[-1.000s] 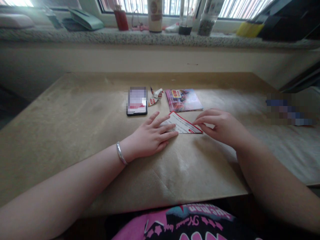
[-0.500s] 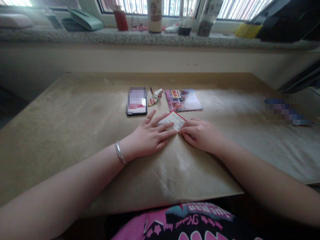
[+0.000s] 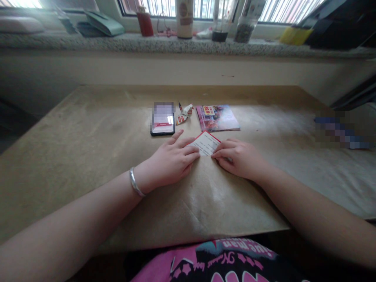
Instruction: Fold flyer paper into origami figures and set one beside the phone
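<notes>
A printed sheet of paper point(image 3: 205, 144), folded to a triangle with a red edge at its top, lies on the table between my hands. My left hand point(image 3: 174, 158) rests on the paper's left corner, fingers stretched out and partly spread, with a silver bangle at the wrist. At the right corner my right hand point(image 3: 236, 158) has its thumb and fingers closed on the paper's lower edge. Both outer corners are hidden under the fingers.
Behind the paper lie a phone point(image 3: 163, 119), a folded paper crane point(image 3: 185, 114) and a colourful booklet point(image 3: 217, 117). A blurred purple-blue item point(image 3: 342, 132) lies far right. Bottles, including a red one point(image 3: 145, 22), stand on the stone windowsill point(image 3: 164, 45).
My left hand has slid left along the paper's bottom edge, away from my right hand, and more print shows. My right hand stays at the right corner.
</notes>
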`<state>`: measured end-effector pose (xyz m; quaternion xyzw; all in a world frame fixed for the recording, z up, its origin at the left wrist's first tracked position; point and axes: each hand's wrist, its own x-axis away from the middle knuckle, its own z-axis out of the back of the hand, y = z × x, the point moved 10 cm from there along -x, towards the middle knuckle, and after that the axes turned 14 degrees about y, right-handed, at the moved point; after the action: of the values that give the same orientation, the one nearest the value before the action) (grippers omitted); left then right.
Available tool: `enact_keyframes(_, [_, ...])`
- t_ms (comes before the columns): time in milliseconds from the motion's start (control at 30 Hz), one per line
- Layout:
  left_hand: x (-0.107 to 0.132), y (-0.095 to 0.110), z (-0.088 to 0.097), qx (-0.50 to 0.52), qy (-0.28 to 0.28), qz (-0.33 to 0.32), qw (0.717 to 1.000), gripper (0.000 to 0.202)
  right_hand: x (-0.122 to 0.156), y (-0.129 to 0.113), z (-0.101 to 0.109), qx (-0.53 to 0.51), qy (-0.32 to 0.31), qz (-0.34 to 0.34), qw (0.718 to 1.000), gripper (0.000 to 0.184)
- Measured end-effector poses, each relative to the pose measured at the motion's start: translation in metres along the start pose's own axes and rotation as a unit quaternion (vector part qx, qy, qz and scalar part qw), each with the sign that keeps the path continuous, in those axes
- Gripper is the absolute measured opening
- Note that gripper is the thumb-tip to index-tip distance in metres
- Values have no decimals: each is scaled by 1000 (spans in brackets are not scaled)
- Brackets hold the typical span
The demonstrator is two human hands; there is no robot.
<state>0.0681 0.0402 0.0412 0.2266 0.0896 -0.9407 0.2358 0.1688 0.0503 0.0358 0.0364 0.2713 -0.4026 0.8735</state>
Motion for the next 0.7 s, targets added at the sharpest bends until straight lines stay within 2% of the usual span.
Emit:
enact_keyframes(300, [1,-9,10,-43,-33,11,998,23,0,0,1,-3,-4,-6,1000,23])
enact_keyframes(500, [3,-17,16,-60,-59,25,996,27,0,0,1,-13,-3,-7,1000,22])
enact_keyframes(700, [9,-24,14,-60,-79,33,995,26,1,1,1,-8,0,-6,1000,22])
